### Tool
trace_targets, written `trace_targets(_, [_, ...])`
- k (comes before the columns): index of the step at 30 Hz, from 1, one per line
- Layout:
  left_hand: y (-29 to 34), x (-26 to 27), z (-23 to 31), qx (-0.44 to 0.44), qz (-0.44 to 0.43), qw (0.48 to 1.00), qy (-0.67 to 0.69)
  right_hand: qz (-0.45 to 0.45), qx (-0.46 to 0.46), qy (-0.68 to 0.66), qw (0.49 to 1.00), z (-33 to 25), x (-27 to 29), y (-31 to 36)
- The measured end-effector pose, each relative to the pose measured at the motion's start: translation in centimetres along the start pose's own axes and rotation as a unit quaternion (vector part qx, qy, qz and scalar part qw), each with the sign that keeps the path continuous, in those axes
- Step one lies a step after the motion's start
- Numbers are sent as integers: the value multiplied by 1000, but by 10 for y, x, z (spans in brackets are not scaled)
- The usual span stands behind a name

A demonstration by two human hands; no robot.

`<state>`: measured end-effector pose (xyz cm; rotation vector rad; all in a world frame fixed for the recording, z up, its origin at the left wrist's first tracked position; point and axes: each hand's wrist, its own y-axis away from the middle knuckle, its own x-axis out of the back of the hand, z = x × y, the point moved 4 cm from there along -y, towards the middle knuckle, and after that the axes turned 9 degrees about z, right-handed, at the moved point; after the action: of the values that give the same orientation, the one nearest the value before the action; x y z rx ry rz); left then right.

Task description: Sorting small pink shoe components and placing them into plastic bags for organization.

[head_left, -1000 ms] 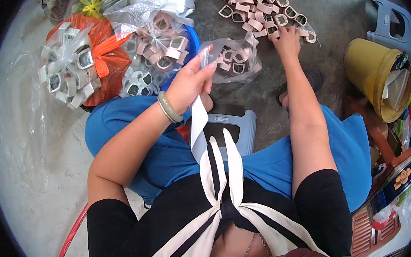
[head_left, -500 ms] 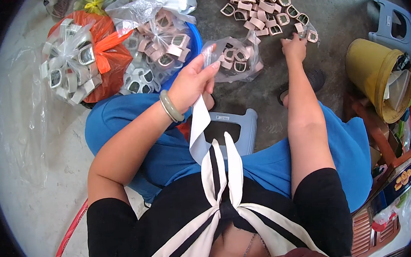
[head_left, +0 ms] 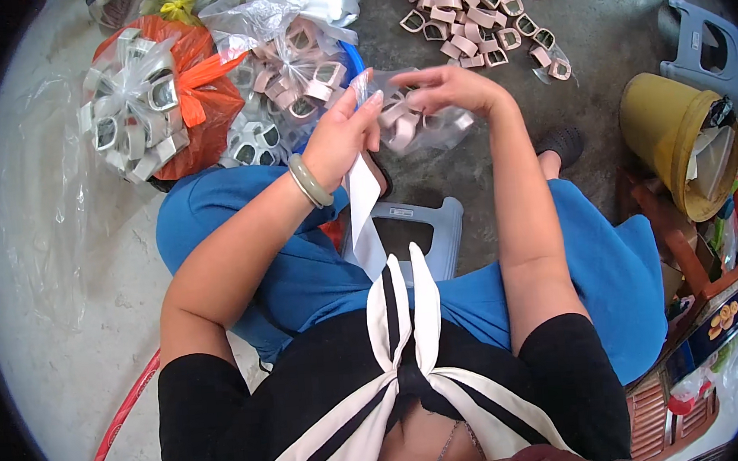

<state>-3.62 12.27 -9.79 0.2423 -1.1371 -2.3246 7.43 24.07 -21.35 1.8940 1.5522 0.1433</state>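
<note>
My left hand (head_left: 340, 142), with a bangle on its wrist, pinches the rim of a clear plastic bag (head_left: 452, 129). Pale pink ring-shaped pieces (head_left: 399, 122) with D-shaped openings lie inside it. A white strip (head_left: 366, 218) hangs from below that hand toward my lap. Over the bag's mouth, my right hand (head_left: 458, 89) has its fingers stretched out, with nothing visible in them. More pink pieces (head_left: 481, 18) form a loose pile on the dark floor beyond it. A few of them lie apart at the pile's right side.
At the left stand knotted clear bags of white pieces (head_left: 133, 145), an orange bag (head_left: 214, 139) and a bag of pink pieces (head_left: 297, 84). A grey-blue stool (head_left: 443, 238) is between my legs. To the right are a tilted yellow bucket (head_left: 660, 129) and another stool (head_left: 694, 66).
My right hand has moved left from the loose pieces at the pile's right side to above the bag. My left hand keeps its hold on the bag's rim, nearly still.
</note>
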Motion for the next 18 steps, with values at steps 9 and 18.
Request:
trace_targets(9, [14,-9,1,13,-79,997,-19,531,-61,287,795,104,135,-9])
trace_targets(18, [12,-4,3,39,-74,997,-7,554,-34,-145,819,142,143,-10])
